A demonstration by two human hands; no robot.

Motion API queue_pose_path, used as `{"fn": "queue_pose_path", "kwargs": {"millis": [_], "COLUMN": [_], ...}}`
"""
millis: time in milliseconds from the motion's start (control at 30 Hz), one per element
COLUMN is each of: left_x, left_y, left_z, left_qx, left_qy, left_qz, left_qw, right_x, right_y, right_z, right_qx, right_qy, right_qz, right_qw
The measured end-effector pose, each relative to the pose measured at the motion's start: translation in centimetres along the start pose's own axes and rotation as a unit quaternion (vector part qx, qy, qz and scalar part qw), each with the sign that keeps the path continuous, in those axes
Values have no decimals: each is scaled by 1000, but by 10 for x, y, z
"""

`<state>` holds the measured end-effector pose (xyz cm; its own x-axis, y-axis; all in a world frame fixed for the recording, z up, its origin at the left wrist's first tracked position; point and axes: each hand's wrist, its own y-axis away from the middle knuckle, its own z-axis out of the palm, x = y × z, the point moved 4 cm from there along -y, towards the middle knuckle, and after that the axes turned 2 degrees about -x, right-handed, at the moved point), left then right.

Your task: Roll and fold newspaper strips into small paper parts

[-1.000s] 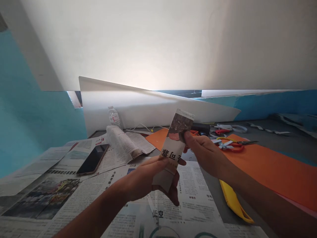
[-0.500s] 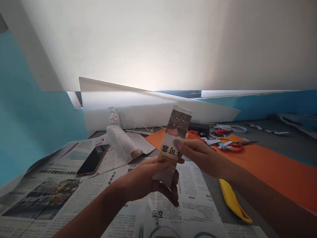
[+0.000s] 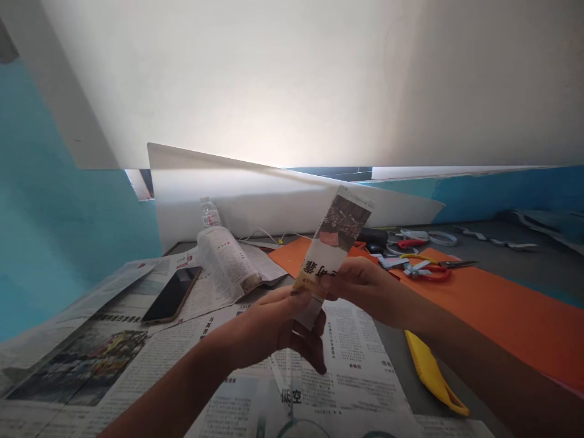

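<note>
A folded strip of newspaper (image 3: 335, 240) with large black characters and a dark photo stands tilted up to the right, above the table. My left hand (image 3: 274, 328) pinches its lower end, thumb on top and fingers curled underneath. My right hand (image 3: 365, 286) pinches the strip's middle from the right, thumb and fingers pressed on the paper. Both hands meet over the spread newspaper sheets (image 3: 347, 365).
A phone (image 3: 171, 294) lies on newspaper at the left, with a rolled newspaper (image 3: 225, 261) and a water bottle (image 3: 210, 214) behind it. Orange paper (image 3: 502, 310) covers the right side, carrying red-handled scissors (image 3: 433, 267). A yellow cutter (image 3: 431, 374) lies near my right forearm. White boards lean at the back.
The strip has tilted further to the right and its top has risen slightly. My right hand slid down the strip toward my left hand.
</note>
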<state>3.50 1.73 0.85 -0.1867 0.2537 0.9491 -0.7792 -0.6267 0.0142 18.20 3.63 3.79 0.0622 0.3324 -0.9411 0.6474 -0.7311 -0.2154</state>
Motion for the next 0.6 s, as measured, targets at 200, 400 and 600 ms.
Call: {"fn": "queue_pose_path", "kwargs": {"millis": [200,400,600], "left_x": [-3,-2,-2], "left_y": [-1,0,2], "left_z": [-4,-5,-4], "left_qx": [-26,-44,-60], "left_qy": [45,92,94], "left_qz": [-12,-23,-37], "left_qw": [999,995,993], "right_x": [-1,-1,-4], "right_y": [-1,-1,2], "right_z": [-8,-13,-16], "right_qx": [68,123,126], "right_qy": [-27,12,53], "right_qz": [2,15,9], "right_qw": [997,992,991]}}
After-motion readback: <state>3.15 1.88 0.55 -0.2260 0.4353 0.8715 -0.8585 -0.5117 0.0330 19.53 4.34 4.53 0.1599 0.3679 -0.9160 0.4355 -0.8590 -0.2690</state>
